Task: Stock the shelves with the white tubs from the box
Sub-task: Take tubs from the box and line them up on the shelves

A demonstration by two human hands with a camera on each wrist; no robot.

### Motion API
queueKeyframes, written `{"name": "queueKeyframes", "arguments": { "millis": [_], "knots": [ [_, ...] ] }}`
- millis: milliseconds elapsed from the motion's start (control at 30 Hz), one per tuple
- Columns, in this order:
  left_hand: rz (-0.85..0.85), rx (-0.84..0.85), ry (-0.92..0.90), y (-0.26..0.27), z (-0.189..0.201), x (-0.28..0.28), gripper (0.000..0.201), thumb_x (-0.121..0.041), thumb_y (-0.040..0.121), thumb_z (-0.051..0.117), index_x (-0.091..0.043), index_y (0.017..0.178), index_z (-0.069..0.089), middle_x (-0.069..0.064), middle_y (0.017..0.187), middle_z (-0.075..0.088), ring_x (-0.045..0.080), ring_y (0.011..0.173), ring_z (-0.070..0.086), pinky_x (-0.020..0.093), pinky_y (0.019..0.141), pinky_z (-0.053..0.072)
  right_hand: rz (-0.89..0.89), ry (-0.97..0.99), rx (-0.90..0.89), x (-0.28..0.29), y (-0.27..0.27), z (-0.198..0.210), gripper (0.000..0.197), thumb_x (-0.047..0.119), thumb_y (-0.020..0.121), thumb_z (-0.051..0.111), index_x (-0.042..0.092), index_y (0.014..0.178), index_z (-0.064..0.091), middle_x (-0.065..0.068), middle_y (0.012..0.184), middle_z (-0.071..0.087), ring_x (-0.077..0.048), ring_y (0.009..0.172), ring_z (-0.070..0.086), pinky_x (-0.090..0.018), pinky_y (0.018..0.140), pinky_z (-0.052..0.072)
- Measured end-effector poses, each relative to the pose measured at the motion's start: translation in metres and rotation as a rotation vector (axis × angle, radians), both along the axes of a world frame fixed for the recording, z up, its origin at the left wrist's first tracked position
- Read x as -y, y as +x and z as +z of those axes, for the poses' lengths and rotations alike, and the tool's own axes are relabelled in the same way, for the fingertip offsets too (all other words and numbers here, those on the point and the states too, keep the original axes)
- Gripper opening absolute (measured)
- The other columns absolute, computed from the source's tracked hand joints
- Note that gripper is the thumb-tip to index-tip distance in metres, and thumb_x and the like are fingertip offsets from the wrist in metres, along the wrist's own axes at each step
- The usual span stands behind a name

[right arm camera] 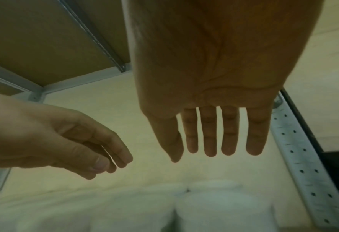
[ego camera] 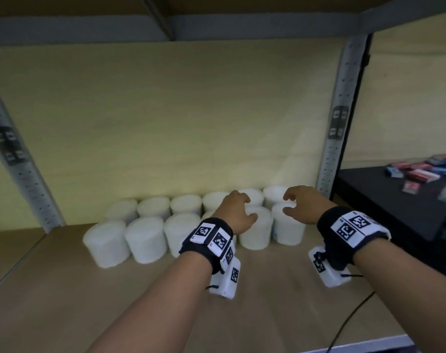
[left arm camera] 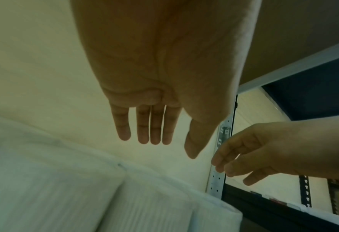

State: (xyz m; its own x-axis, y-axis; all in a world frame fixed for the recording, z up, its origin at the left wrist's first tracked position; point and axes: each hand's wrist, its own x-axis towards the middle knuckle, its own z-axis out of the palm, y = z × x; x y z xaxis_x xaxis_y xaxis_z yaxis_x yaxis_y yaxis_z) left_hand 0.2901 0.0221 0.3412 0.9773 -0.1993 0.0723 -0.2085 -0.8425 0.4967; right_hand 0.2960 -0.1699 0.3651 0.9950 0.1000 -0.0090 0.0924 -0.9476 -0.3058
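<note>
**Both hands free above the tubs**

My left hand point(ego camera: 235, 212) and my right hand point(ego camera: 302, 206) hang over the right end of the white tubs point(ego camera: 145, 239), fingers loosely spread and holding nothing. From the wrist views the fingers point(left arm camera: 155, 125) of each hand point down with open air beneath them, clear of the lids. The tubs stand upright in two rows along the back edge of the shelf point(ego camera: 64, 301), pressed side by side, the rear row against the pale back panel point(ego camera: 165, 118). The rightmost tubs sit near the shelf's back right corner, beside the perforated upright point(ego camera: 336, 138).
</note>
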Motion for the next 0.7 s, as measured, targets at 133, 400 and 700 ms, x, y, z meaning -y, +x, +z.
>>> {"name": "queueKeyframes", "arguments": {
  "millis": [133,400,700],
  "knots": [
    [0.018,-0.060,0.073,0.019,-0.008,0.021,0.060,-0.039,0.090,0.057,-0.011,0.140,0.040,0.009,0.144,0.039,0.025,0.133,0.040,0.040,0.110,0.037,-0.010,-0.037,-0.042,0.013,0.015,-0.010,0.045,0.032,0.093,0.054,0.014,0.133,0.049,-0.006,0.141,0.047,-0.022,0.130,0.043,-0.030,0.107,0.035],
    [0.034,-0.080,0.197,0.040,-0.029,0.032,0.062,-0.045,0.088,0.058,-0.009,0.136,0.046,0.010,0.140,0.042,0.027,0.129,0.042,0.042,0.105,0.041,0.028,-0.126,-0.130,0.014,0.041,-0.030,0.059,0.048,0.092,0.052,0.015,0.140,0.044,-0.008,0.144,0.042,-0.024,0.132,0.040,-0.031,0.108,0.034],
    [0.031,-0.043,0.196,0.045,-0.037,0.032,0.059,-0.045,0.087,0.059,-0.012,0.135,0.048,0.008,0.138,0.042,0.025,0.128,0.042,0.041,0.106,0.040,0.058,-0.194,-0.100,0.014,0.046,-0.034,0.054,0.047,0.093,0.051,0.014,0.136,0.047,-0.012,0.137,0.044,-0.027,0.127,0.043,-0.032,0.104,0.036]
  ]
}}
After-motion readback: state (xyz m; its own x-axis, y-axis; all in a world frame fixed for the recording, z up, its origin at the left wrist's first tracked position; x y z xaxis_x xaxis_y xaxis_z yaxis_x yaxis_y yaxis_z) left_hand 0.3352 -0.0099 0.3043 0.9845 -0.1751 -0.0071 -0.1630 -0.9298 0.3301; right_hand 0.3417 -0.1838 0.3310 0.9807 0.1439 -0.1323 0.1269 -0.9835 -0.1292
